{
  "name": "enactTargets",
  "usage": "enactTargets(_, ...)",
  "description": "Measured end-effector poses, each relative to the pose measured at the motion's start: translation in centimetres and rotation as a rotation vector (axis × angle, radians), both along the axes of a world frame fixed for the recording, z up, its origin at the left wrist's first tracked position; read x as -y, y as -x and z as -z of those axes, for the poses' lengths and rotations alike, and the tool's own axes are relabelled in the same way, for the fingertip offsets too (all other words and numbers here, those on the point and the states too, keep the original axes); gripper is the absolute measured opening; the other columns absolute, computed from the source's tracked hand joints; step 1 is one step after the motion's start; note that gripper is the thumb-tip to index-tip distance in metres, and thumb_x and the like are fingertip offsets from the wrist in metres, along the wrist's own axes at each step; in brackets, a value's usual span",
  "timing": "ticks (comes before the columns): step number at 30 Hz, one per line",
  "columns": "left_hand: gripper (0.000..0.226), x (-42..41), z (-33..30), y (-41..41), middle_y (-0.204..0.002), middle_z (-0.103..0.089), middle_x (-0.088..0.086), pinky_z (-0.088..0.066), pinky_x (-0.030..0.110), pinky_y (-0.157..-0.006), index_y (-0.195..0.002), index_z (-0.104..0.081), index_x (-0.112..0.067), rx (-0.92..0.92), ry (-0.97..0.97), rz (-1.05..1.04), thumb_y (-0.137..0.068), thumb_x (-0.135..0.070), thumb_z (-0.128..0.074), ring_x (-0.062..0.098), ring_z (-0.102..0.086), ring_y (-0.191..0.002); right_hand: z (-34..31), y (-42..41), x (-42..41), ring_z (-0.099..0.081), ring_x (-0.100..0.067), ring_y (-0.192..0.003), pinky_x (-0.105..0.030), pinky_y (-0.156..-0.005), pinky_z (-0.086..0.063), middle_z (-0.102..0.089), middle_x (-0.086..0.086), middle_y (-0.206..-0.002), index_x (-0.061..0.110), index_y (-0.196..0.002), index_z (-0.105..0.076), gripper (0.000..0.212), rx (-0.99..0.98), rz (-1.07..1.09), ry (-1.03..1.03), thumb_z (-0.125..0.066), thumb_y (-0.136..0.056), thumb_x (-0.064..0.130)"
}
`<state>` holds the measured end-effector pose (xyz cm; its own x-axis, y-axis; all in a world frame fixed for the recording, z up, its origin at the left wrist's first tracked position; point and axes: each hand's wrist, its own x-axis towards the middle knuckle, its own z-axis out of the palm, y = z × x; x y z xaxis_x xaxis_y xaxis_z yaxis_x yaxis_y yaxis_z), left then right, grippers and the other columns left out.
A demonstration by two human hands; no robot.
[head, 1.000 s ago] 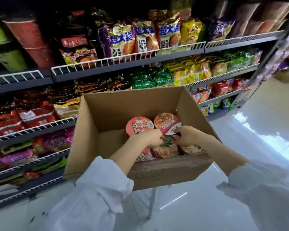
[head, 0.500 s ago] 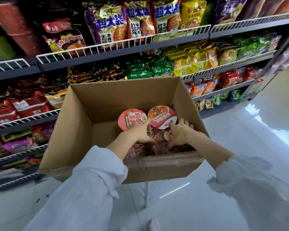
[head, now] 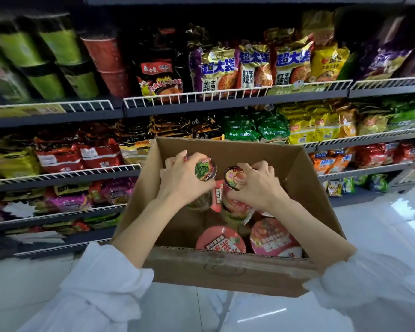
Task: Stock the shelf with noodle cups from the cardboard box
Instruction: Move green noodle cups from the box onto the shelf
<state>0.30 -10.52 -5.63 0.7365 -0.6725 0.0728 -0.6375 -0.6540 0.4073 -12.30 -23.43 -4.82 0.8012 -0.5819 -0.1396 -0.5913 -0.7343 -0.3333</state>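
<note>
Nearest me, two noodle cups (head: 247, 240) lie in the cardboard box (head: 228, 269). Above them my left hand (head: 185, 180) grips one cup (head: 204, 169), my right hand (head: 256, 185) another (head: 235, 188), raised so both clear the walls toward the shelf (head: 235, 103).

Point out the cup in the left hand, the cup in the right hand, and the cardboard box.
Cup in left hand (head: 205, 169), head view: on its lid.
Cup in right hand (head: 234, 179), head view: on its lid.
Cardboard box (head: 225, 269), head view: on its near wall.
</note>
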Motion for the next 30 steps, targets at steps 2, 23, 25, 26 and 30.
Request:
enactTargets(2,0.063,-2.5,-2.0,-2.1,-0.152,-0.030,0.005,-0.025,0.051,-0.112,-0.132,-0.042,-0.041,0.072,0.072,-0.060,-0.075,-0.061,-0.061,0.033,-0.022,-0.140,-1.6,-2.9,-2.3,-0.034,-0.041,-0.124,-0.048,-0.103,-0.036,-0.032,-0.019,-0.137,0.024,-0.145,-0.030,0.085,0.059,-0.029,0.029,-0.064,-0.073,0.053)
enactTargets(23,0.061,-36.4,-15.3,-36.7,-0.143,-0.041,0.003,-0.031,0.051,-0.100,-0.122,-0.053,-0.038,0.374,0.268,-0.591,-0.068,-0.067,-0.061,0.034,-0.035,-0.129,-12.5,-45.3,-34.6,-0.027,-0.035,-0.133,-0.042,-0.111,-0.026,-0.034,-0.010,-0.145,0.028,-0.141,-0.040,0.073,0.529,-0.414,0.093,-0.065,-0.076,0.050)
enactTargets(25,0.059,-38.4,-15.7,-41.0,-0.142,-0.042,0.003,-0.030,0.051,-0.101,-0.120,-0.053,-0.037,0.369,0.266,-0.622,-0.069,-0.065,-0.061,0.035,-0.035,-0.128,-12.8,-49.9,-36.5,-0.028,-0.033,-0.133,-0.041,-0.110,-0.025,-0.036,-0.009,-0.143,0.029,-0.140,-0.041,0.071,0.559,-0.446,0.091,-0.064,-0.077,0.052)
enactTargets(26,0.058,-39.3,-15.9,-43.0,-0.141,-0.043,0.004,-0.030,0.051,-0.101,-0.119,-0.052,-0.037,0.372,0.268,-0.637,-0.069,-0.065,-0.061,0.035,-0.035,-0.128,-12.8,-52.3,-37.3,-0.028,-0.033,-0.133,-0.042,-0.109,-0.026,-0.035,-0.009,-0.144,0.029,-0.140,-0.041,0.071,0.562,-0.464,0.094,-0.063,-0.078,0.053)
enactTargets(30,0.057,-41.9,-16.4,-51.2,-0.137,-0.045,0.004,-0.027,0.052,-0.102,-0.120,-0.053,-0.036,0.391,0.274,-0.679,-0.070,-0.062,-0.062,0.035,-0.035,-0.127,-12.9,-62.0,-39.6,-0.023,-0.035,-0.136,-0.045,-0.110,-0.026,-0.029,-0.011,-0.148,0.030,-0.142,-0.037,0.072,0.535,-0.525,0.132,-0.059,-0.079,0.057)
